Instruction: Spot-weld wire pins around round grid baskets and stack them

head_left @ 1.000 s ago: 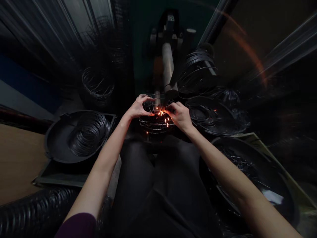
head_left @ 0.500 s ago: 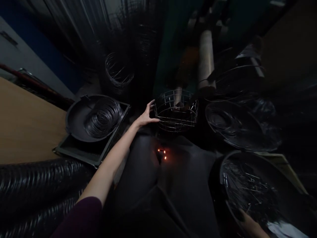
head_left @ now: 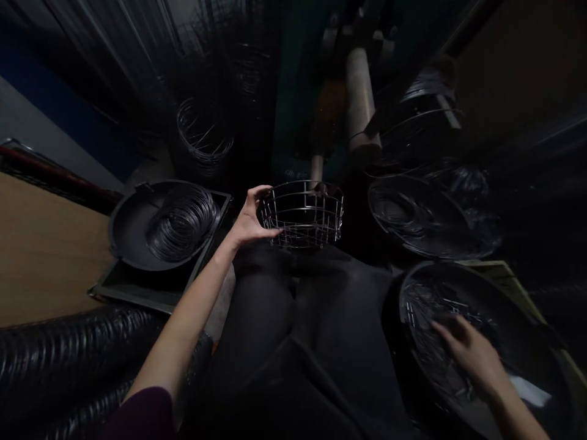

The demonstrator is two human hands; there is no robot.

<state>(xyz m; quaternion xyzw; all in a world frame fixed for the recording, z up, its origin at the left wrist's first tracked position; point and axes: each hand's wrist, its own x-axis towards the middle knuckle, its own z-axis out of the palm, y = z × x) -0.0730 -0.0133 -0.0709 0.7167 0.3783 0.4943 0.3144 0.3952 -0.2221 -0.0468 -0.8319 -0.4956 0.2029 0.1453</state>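
Note:
My left hand [head_left: 252, 221] grips the left side of a round wire basket [head_left: 305, 209], thumb low in front and fingers at the upper rim. The basket is open-topped, of thin shiny wire, and sits just below the rod of a machine [head_left: 317, 168]. My right hand [head_left: 474, 354] is over a wide dark basin [head_left: 545, 360] that holds many short metal wire pieces [head_left: 433, 354]. Its fingers are curled in and slightly blurred. I cannot make out what, if anything, is between them.
On the left, a black basin [head_left: 123, 235] with a coil of wire [head_left: 183, 223] rests on a dark crate [head_left: 132, 287]. Another basin [head_left: 440, 238] with wire rings lies at right. Stacked rings [head_left: 206, 140] stand behind. A pale scrap [head_left: 529, 391] lies in the near basin.
My right hand has come up from the lower edge over the wire pieces. The basket has turned or tipped in my left hand. The orange sparks at my lap are gone, and the view has shifted.

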